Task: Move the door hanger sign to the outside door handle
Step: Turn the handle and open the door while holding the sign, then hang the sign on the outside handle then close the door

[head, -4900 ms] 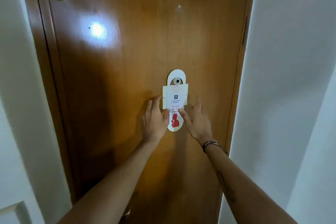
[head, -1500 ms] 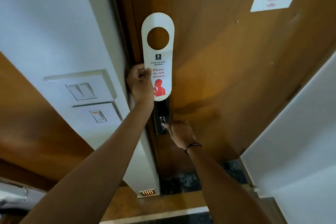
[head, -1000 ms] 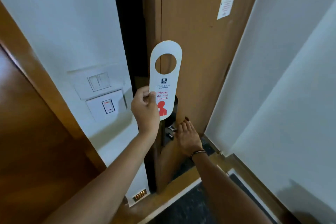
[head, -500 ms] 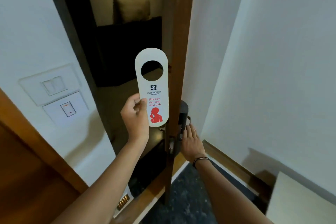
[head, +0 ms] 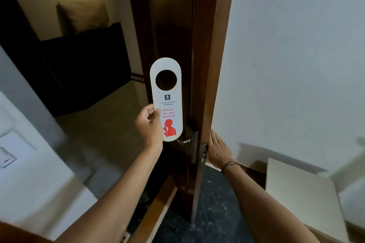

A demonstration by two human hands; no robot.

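1. My left hand [head: 150, 126] pinches the door hanger sign [head: 166, 98] by its lower left edge, thumb on the printed face and fingers curled behind it.
2. The door hanger sign stands upright in the air, round hole at the top, with the red "Please do not disturb" wording and a red figure facing me. It touches nothing but my left hand.
3. The door [head: 205, 65] is open and I see it nearly edge-on, its narrow wooden edge running from the top of the view down to the floor.
4. The outside door handle [head: 184, 140], a metal lever, sticks out to the left of the door's edge, just below and to the right of the sign's bottom end. The sign's lower tip overlaps it in view, but the hole is well above the lever and not on it.
5. My right hand [head: 218, 151] lies with fingers straight and together on the inner side of the door, right beside the latch on the edge. Whether it grips anything there I cannot tell, since the door edge hides that side. A dark band sits on that wrist.
6. Beyond the opening is a dim corridor with a pale floor and a dark cabinet [head: 85, 69].
7. A white wall [head: 296, 55] fills the right; a switch plate [head: 7, 150] shows at the far left.
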